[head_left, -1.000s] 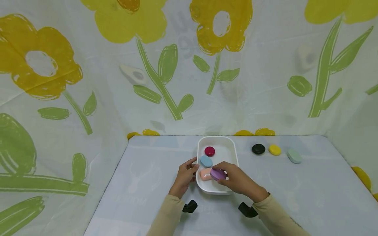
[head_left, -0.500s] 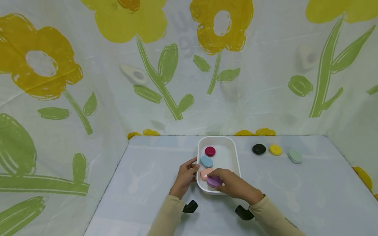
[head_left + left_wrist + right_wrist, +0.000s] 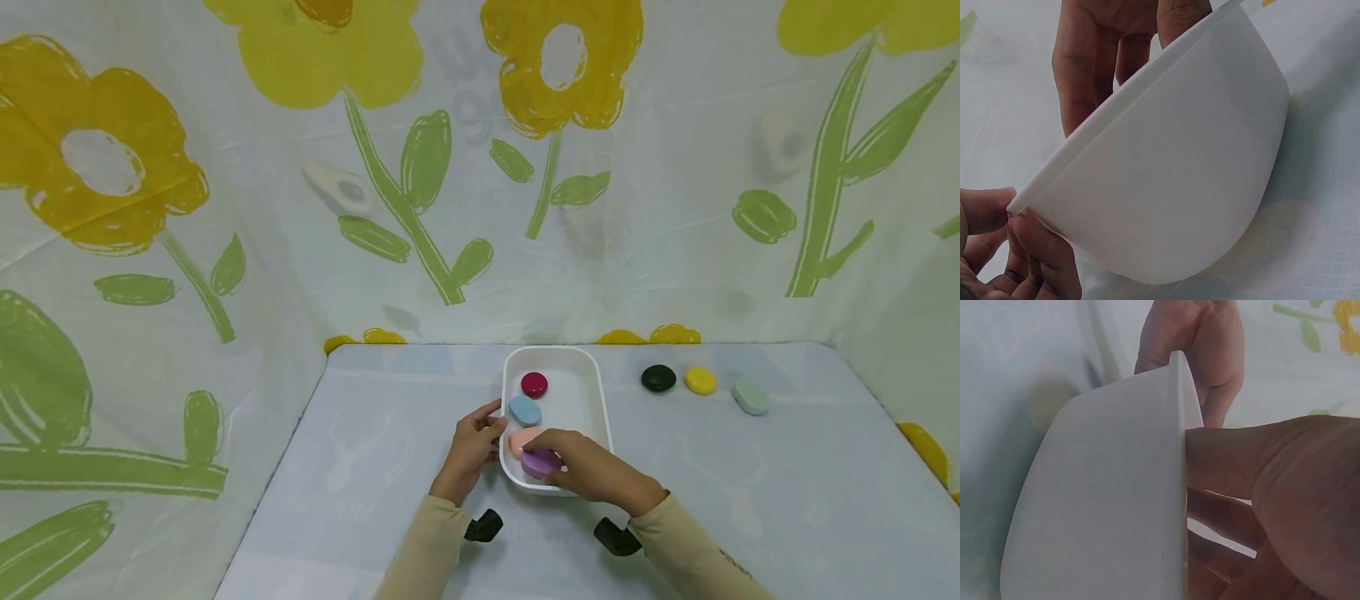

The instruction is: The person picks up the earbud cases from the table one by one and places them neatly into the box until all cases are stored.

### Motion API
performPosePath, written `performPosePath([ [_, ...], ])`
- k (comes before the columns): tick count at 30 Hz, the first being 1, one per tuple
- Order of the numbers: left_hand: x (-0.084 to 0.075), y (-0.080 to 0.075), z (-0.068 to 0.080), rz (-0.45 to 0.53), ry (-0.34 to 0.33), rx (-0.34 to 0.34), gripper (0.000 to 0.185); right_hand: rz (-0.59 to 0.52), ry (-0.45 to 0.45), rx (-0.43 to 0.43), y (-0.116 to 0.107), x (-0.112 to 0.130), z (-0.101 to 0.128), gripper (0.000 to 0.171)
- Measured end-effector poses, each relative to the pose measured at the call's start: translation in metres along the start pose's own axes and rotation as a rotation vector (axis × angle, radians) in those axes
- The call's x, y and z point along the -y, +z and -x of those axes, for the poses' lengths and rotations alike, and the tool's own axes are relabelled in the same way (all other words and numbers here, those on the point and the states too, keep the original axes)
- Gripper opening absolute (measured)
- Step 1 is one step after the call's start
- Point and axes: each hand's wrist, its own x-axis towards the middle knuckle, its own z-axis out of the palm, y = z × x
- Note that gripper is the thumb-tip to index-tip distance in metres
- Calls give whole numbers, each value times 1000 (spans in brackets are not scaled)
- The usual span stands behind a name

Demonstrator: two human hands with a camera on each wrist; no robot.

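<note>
fingers of the right hand point(image 3: 596, 472) pinched a purple rounded disc point(image 3: 540, 464) inside a smooth white rounded-rectangular tray point(image 3: 577, 396), a pale pink rounded piece point(image 3: 519, 443) just beside their tips, while the left hand's fingers point(image 3: 1047, 247) pinched the tray's rim point(image 3: 1124, 100).

No word, brand or number could be made out with certainty. On the pale bench point(image 3: 420, 392), a faint line of printed lettering point(image 3: 330, 508) stood below an antlered deer's head on the left, too washed out to read. Similar faint print point(image 3: 542, 533) lay near the middle of the front part. On the right sleeve point(image 3: 690, 546), a short row of small dark marks point(image 3: 733, 562) looked like lettering, too small to read.
</note>
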Motion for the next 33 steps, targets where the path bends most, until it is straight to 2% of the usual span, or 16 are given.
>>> performPosePath([
  [10, 2, -1, 0, 19, 5, 17, 46, 4, -25, 7, 1, -3, -1, 41],
  [16, 3, -2, -1, 23, 8, 20, 47, -34, -33, 13, 1, -3, 0, 38],
  [21, 3, -2, 0, 22, 0, 20, 47, -50, -9, 9, 0, -2, 4, 38],
  [26, 1, -1, -1, 15, -4, 14, 46, -15, 6, -51, -12, -4, 13, 38],
  [33, 0, 1, -1, 14, -13, 6, 46, -27, 81, -217, -38, -21, 34, 37],
])
